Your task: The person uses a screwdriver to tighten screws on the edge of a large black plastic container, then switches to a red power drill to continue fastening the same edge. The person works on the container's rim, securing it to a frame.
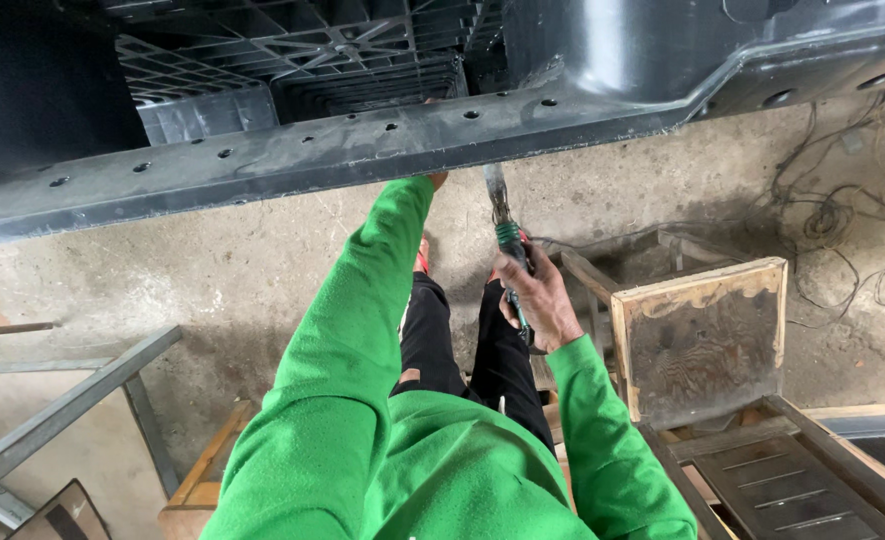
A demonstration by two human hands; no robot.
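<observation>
Right hand on a green-handled tool, left hand hidden behind a dark steel beam.

The right hand [537, 295] is closed around the green-and-black grip of a long metal hand tool [503, 232], whose grey shaft points up from the fist toward the underside of the long, black, hole-punched metal beam [362, 150] that runs across above both hands. The left hand [436, 180] is raised at the end of the bright green sleeve [347, 360] and mostly disappears behind the beam's lower edge, so I cannot tell whether it is open or closed. Just right of the right hand stands a worn wooden-framed board [702, 335], leaning upright. Below and between the hands are the person's black trousers [462, 345], with bare concrete floor [212, 280] to the left of the left arm.
</observation>
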